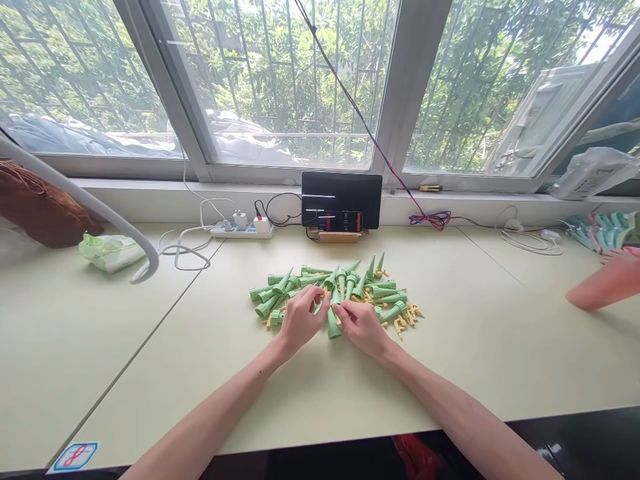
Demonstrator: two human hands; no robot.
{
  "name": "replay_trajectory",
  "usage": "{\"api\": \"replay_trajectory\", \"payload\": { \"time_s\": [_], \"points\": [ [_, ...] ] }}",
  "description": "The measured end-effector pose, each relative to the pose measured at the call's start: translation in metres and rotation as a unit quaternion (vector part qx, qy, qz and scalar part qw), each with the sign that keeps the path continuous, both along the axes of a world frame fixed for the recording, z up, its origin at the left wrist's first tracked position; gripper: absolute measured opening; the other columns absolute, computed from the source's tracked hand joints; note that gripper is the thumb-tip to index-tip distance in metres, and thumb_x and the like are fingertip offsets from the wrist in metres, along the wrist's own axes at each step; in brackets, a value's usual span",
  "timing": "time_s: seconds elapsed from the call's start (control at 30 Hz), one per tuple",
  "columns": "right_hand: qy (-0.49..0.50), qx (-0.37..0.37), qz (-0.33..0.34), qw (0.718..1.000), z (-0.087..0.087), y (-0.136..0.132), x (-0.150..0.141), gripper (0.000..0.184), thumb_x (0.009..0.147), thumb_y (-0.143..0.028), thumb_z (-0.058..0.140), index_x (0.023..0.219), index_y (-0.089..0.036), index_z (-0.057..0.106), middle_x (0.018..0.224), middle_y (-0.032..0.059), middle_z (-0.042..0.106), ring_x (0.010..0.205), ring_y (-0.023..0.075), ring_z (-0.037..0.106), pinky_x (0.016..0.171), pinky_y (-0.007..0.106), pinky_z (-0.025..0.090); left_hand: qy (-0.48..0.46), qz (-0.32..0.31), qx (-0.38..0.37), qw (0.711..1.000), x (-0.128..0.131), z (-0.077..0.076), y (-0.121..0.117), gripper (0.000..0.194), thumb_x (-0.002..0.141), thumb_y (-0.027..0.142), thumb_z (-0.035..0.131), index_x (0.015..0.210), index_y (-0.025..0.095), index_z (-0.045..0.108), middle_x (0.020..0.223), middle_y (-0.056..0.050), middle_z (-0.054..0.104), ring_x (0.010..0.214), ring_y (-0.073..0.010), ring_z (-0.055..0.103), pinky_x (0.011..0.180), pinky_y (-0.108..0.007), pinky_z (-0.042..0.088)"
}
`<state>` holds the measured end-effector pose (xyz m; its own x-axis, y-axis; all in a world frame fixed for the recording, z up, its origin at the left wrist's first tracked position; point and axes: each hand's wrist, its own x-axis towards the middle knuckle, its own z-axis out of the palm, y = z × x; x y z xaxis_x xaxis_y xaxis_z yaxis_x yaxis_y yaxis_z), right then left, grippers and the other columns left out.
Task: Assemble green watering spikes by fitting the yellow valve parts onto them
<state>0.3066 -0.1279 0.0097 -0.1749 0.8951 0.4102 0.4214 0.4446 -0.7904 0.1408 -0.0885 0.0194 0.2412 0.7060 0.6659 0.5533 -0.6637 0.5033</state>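
1. Pale-green ribbed-collar plastic cones (270, 305) lie in a loose heap at mid-table, tips pointing various ways; a few stand tilted up at the right.
2. Small yellow plastic fittings (400, 325) are mixed in, mostly spilling out at the heap's right edge, a few at the left.
3. One cone (334, 328) sits between the hands, wide end toward us.
4. Left hand (303, 318): over the heap's near side, thumb and index curled toward each other with a small gap showing. We can't tell if it has hold of anything.
5. Right hand (366, 327): just beside that cone, thumb and index nearly closed in a pinch, other fingers folded. Contents hidden; we can't tell what it grips.
6. Behind the heap we see a black flat screen (343, 187) standing upright, with a dark smartphone (350, 221) in front of it on a brown cardboard stand (340, 237).
7. Left of these: white power strip (243, 231) with plugs, green-and-white plastic packet (107, 252), brown bundle (45, 203), white curved tube (100, 200).
8. Right of these: tangled red-and-blue wires (433, 219), white cable coil (530, 243), teal and pink items (600, 230), another person's arm (605, 283) at the edge.
9. Pale yellow-green table (200, 373) under it all, numbered label (76, 457) near left corner, metal-framed windows (390, 87) behind.
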Motion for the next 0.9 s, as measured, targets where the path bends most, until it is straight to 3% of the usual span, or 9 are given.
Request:
{"api": "replay_trajectory", "payload": {
  "time_s": [0.3,0.53,0.7,0.9],
  "points": [
    [0.053,0.018,-0.037,0.998,0.005,0.0,0.001,0.03,0.099,-0.039,0.046,0.083,-0.018,0.061,0.066,-0.0001,0.058,0.056,0.012,0.053,0.054,0.023,0.043,-0.017,-0.016,0.054,0.998,0.004,-0.003,-0.007,0.016,0.091,0.026,0.058,0.077,0.019,0.057,0.064,0.003,0.052,0.05,-0.0071,0.038,0.048,-0.02,0.035],
    [0.068,0.041,-0.027,0.996,0.008,-0.001,0.001,0.023,0.097,-0.032,0.05,0.109,-0.018,0.063,0.084,0.0049,0.069,0.065,0.0142,0.063,0.057,0.025,0.051,-0.014,-0.036,0.046,0.998,0.005,-0.009,-0.007,0.019,0.093,0.026,0.057,0.076,0.019,0.057,0.063,0.003,0.051,0.049,-0.0071,0.038,0.048,-0.02,0.034],
    [0.054,0.061,0.004,0.997,0.005,-0.002,0.0,0.023,0.093,-0.026,0.055,0.113,-0.02,0.063,0.097,0.0077,0.07,0.072,0.0155,0.065,0.054,0.024,0.053,-0.002,-0.035,0.032,0.999,0.004,-0.011,-0.006,0.022,0.095,0.027,0.055,0.075,0.019,0.059,0.063,0.002,0.053,0.051,-0.0078,0.042,0.049,-0.021,0.035],
    [0.056,0.068,0.011,0.996,0.002,0.0,0.001,0.023,0.091,-0.025,0.057,0.114,-0.021,0.062,0.097,0.0067,0.069,0.071,0.0142,0.065,0.053,0.023,0.053,0.004,-0.041,0.02,0.999,0.004,-0.009,-0.008,0.026,0.096,0.029,0.052,0.074,0.019,0.059,0.062,0.002,0.051,0.051,-0.0084,0.043,0.049,-0.021,0.034]
  ]
}}
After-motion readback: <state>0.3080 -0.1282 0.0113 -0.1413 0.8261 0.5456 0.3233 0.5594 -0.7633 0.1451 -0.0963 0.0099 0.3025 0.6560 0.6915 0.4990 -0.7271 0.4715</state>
